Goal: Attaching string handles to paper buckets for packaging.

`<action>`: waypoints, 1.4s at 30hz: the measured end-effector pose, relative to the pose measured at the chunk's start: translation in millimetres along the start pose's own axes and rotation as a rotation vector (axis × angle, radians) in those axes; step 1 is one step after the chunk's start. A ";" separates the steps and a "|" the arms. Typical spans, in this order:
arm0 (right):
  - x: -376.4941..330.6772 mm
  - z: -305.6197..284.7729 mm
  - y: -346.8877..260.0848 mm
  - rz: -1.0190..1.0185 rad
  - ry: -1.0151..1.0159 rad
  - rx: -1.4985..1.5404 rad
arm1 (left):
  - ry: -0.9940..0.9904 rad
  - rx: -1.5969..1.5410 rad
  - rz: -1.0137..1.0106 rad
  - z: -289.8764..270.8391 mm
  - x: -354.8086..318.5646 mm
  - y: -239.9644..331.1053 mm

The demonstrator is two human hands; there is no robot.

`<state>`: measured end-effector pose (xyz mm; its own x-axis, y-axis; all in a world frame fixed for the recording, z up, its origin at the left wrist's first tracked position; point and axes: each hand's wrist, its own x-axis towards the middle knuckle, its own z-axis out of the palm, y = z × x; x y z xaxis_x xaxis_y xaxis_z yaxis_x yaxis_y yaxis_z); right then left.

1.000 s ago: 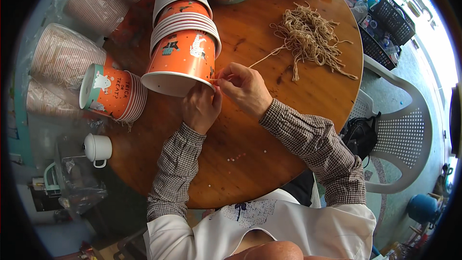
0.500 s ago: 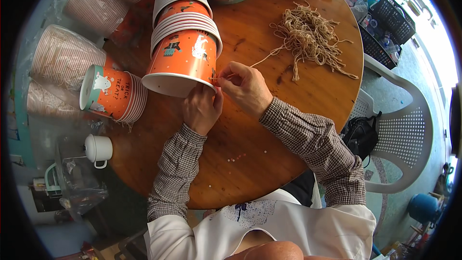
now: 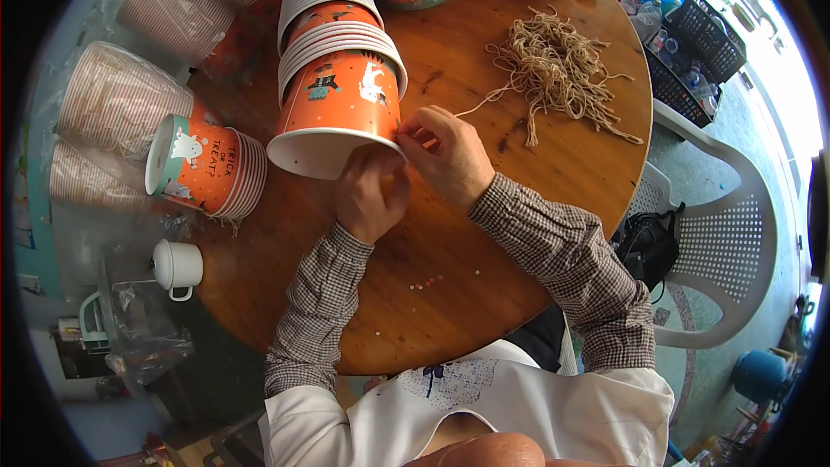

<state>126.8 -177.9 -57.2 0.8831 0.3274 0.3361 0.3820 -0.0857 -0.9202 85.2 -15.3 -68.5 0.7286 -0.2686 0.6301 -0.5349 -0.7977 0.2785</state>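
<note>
An orange paper bucket (image 3: 339, 104) with a white rim and printed figures lies on its side at the end of a nested stack, its mouth toward me. At the right of that mouth my left hand (image 3: 373, 199) has its fingers curled and closed, slightly blurred; what they hold is hidden. My right hand (image 3: 451, 160) pinches thin tan twine against the bucket's side, close to the rim. The twine (image 3: 486, 102) runs from behind this hand to a tangled twine pile (image 3: 553, 60).
Left of the stack lies a smaller bucket stack (image 3: 212, 164), with plastic-wrapped stacks (image 3: 125, 99) beyond. A white lidded enamel mug (image 3: 179, 265) stands at the lower left. Small pale bits (image 3: 425, 282) dot the wooden table (image 3: 467, 246). A white plastic chair (image 3: 722, 225) stands to the right.
The bucket stack has shifted slightly right. My left hand has drawn its fingers in and moved a little down and right; my right hand has moved slightly right, still pinching the twine.
</note>
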 end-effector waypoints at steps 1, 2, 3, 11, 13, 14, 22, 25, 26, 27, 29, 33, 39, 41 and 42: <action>0.8 -0.4 -3.2 -0.021 0.023 0.002 | 0.006 -0.144 -0.049 0.2 -5.7 -6.7; 1.1 -1.9 -1.1 -0.021 0.026 -0.002 | 0.066 -0.213 -0.184 2.0 -6.1 0.7; 1.5 -2.9 2.0 -0.048 0.025 -0.031 | 0.066 -0.217 -0.182 6.2 -3.8 6.5; 0.5 -3.6 2.7 -0.153 0.003 -0.092 | 0.247 -0.182 -0.214 11.6 -5.0 5.1; 0.4 -3.7 2.5 -0.166 -0.040 -0.150 | 0.252 -0.203 -0.254 9.8 -4.8 6.6; 0.1 -4.1 2.7 -0.167 -0.041 -0.151 | 0.253 -0.229 -0.294 9.7 -4.5 7.5; 13.2 -29.5 19.0 -0.140 -0.063 -0.210 | 0.314 -0.299 -0.236 9.0 -0.1 11.8; 17.4 -39.8 20.9 0.018 -0.049 -0.088 | 0.348 -0.301 -0.199 1.1 -2.1 13.3; 18.8 -41.8 21.5 -0.028 -0.034 -0.121 | 0.365 -0.282 -0.180 -2.5 -3.1 13.7; 19.6 -44.1 22.0 -0.033 -0.034 -0.125 | 0.399 -0.304 -0.116 -2.5 -3.6 10.7; 20.1 -48.2 23.1 0.017 -0.006 -0.141 | 0.420 -0.277 -0.028 -3.0 -1.4 12.6; 16.6 -44.0 33.6 -0.031 0.009 -0.221 | 0.281 -0.318 0.159 -7.0 -2.5 24.2; 20.6 -53.2 43.3 -0.008 -0.053 -0.715 | 0.208 -0.418 0.191 -2.1 -18.3 22.2; 35.0 -87.4 74.9 -0.025 0.116 -0.792 | 0.220 -0.467 0.047 -5.1 -22.3 25.7; 41.9 -101.3 81.3 -0.135 0.226 -0.714 | 0.198 -0.565 0.001 -0.4 -26.9 15.7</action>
<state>222.4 -266.5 -97.6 0.8213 0.1838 0.5401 0.5060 -0.6719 -0.5409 57.0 -20.4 -80.8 0.6634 -0.1195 0.7386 -0.7196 -0.3724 0.5861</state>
